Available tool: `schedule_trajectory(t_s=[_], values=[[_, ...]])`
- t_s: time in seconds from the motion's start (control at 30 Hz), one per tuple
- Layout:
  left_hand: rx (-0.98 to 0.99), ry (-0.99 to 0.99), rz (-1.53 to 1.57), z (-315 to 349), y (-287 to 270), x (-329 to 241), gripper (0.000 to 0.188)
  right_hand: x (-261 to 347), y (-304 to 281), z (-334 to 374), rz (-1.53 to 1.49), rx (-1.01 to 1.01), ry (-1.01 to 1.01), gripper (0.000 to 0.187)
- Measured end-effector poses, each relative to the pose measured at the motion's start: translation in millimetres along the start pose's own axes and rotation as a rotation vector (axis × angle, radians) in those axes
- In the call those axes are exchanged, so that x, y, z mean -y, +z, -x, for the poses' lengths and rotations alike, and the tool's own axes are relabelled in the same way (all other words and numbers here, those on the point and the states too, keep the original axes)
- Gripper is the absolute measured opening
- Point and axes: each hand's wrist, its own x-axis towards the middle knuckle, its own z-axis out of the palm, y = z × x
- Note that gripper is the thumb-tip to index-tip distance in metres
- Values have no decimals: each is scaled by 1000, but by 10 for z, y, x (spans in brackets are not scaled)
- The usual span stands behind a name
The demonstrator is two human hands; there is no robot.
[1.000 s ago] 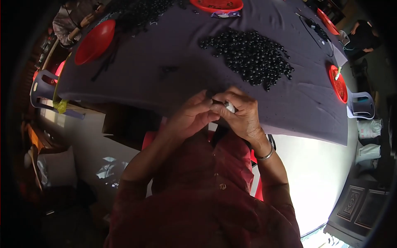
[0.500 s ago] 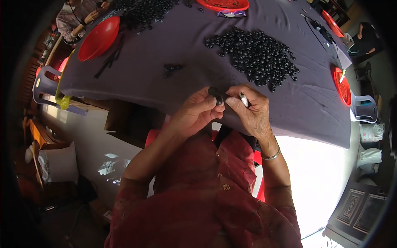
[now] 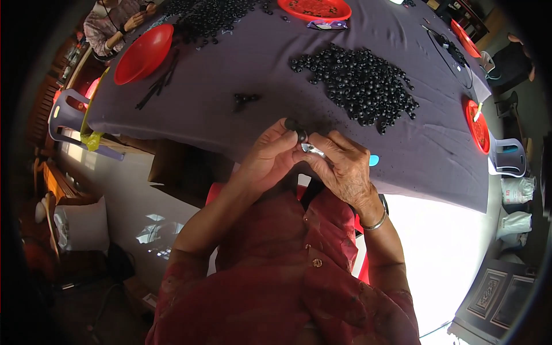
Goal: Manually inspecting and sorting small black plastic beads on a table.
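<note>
My left hand is closed in a pinch on a small round black bead-like piece. A dark cover sits on a fingertip of that hand. Wrapped in my right hand is a small knife; its short shiny blade meets the black piece, and the blue handle end sticks out past the knuckles. Just beyond both hands lies a large pile of similar black pieces, some showing holes. A small cluster of black pieces rests to the left of it.
A grey-purple cloth covers the table. Red bowl and dark sticks lie at left; a red plate and glasses at the far side; another red plate at right. Another person sits far left.
My right hand has turned and moved left, bringing the blade against the black piece. The blue handle end has come into sight. The view has shifted slightly.
</note>
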Motion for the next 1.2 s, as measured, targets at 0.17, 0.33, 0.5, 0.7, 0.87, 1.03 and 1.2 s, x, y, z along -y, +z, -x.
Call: schedule_trajectory(t_s=[0.17,0.33,0.5,0.7,0.87,1.03,1.2], values=[[-27,-5,-19,9,21,31,10,-13,20,1,15,-43,12,26],[-35,-22,-38,4,8,60,11,-2,-20,-3,23,15,29,25],[-10,-44,6,5,-47,90,11,2,-31,-7,26,25,32,24],[2,-24,2,4,-52,95,11,-40,12,7,25,-21,24,26],[-48,-34,-58,6,41,43,3,-36,37,27,-19,-14,65,26],[5,-100,-62,11,-70,95,4,-149,91,31,-170,-76,188,20],[-24,-167,6,-11,1,175,5,-399,-191,24,-508,-67,538,24]])
